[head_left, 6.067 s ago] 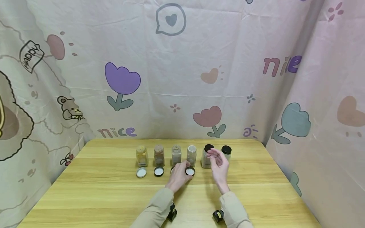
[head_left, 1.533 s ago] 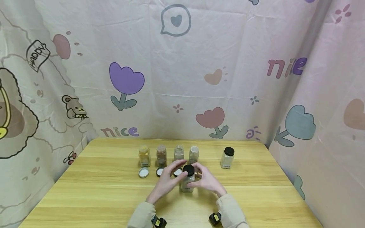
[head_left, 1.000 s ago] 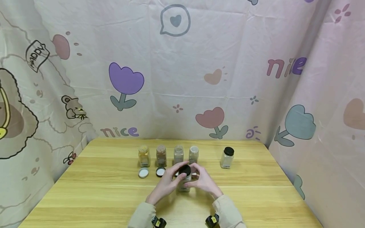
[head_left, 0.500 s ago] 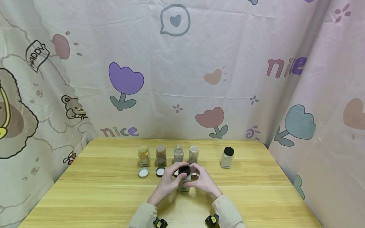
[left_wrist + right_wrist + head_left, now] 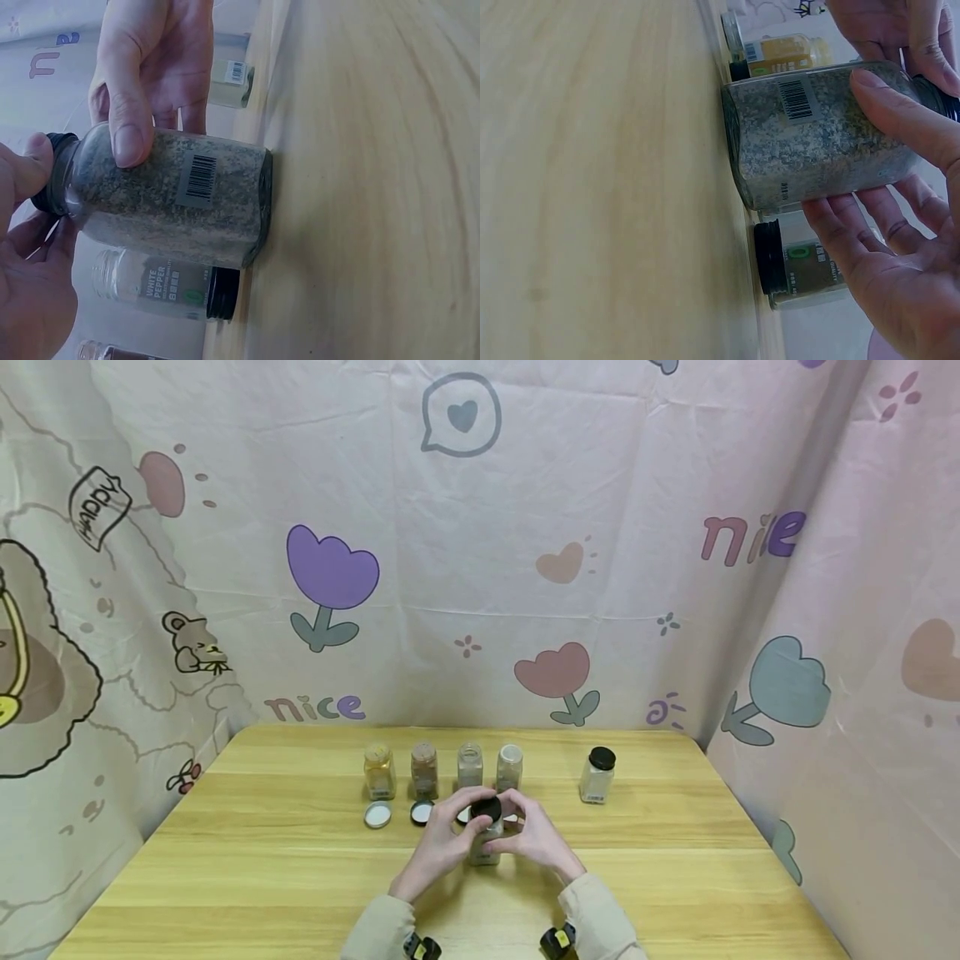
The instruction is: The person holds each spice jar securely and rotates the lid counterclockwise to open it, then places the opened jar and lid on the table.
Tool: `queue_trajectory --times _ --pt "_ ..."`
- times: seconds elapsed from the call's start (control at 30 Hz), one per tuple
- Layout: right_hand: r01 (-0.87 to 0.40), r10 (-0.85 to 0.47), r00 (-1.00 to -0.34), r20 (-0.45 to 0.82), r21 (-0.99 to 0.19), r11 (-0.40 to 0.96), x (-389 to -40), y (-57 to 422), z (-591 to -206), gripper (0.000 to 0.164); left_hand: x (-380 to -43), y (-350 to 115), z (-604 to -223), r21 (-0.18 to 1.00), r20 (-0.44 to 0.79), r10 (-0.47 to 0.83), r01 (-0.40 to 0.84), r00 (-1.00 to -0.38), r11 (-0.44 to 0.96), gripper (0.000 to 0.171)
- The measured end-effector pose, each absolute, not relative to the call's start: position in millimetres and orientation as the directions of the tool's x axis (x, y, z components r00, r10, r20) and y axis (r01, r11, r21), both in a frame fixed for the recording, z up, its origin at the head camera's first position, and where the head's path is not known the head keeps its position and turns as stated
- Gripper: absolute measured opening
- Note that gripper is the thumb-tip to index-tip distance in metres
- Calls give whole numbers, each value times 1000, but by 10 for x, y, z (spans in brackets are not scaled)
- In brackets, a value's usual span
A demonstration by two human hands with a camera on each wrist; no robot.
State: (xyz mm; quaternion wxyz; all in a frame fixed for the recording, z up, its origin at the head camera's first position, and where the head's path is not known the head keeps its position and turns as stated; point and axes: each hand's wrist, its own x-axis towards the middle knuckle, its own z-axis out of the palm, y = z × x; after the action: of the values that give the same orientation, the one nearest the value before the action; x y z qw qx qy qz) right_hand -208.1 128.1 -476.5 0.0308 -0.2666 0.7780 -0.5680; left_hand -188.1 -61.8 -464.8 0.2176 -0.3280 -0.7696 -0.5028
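A square glass spice jar [image 5: 172, 199] with a barcode and speckled grey-white grains inside stands upright on the table in front of me. My left hand [image 5: 442, 845] grips its black lid [image 5: 486, 808] between thumb and fingers. Lower down, my right hand [image 5: 536, 837] holds the jar's body, thumb on the near face and fingers behind, as the right wrist view shows. The lid sits on the jar's neck.
Behind stand lidless jars: a yellow one [image 5: 379, 775], a brown one [image 5: 423, 773] and two greyish ones [image 5: 470, 765]. Upturned lids, one silver [image 5: 377, 815] and one black [image 5: 422, 812], lie before them; others are partly hidden. A black-capped jar [image 5: 597, 777] stands at right.
Since the earliest frame, the speckled jar has come from the back row to the front middle, and both hands have taken hold of it. Over the last second hands and jar barely move.
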Motion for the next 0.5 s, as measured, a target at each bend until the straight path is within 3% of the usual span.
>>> queue_trajectory --times 0.5 --pt "-379 -452 -856 252 -899 217 -2081 1282 -4762 55 -1869 -596 -4670 639 655 259 703 -710 312 32"
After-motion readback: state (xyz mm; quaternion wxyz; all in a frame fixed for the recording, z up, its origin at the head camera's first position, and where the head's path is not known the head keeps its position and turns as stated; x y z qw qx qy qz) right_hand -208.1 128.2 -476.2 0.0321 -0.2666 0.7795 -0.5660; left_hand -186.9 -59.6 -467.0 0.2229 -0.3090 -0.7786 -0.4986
